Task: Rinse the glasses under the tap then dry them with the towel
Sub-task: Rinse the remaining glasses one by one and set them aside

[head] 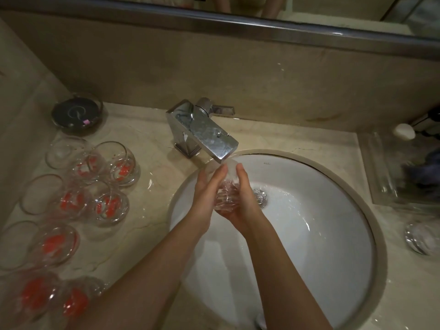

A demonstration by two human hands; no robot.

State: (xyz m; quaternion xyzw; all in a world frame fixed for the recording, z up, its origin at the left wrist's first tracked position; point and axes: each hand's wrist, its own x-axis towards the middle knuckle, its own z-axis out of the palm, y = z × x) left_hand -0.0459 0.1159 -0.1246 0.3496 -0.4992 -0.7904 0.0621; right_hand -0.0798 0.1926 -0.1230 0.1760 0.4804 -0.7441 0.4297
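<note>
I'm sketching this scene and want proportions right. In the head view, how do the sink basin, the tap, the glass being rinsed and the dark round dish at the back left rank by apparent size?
1. sink basin
2. tap
3. dark round dish
4. glass being rinsed, partly hidden by the left hand and right hand, so unsure against the dish

1. Dim, warm, yellowish light; the white sink (pixel 333 234) is the brightest patch.
2. Glare streaks on the chrome tap (pixel 204 134) behind the sink.
3. Glasses (pixel 71 210) left of the sink smear at the frame edge.
4. Wide-angle bend curves the counter edges.
</note>
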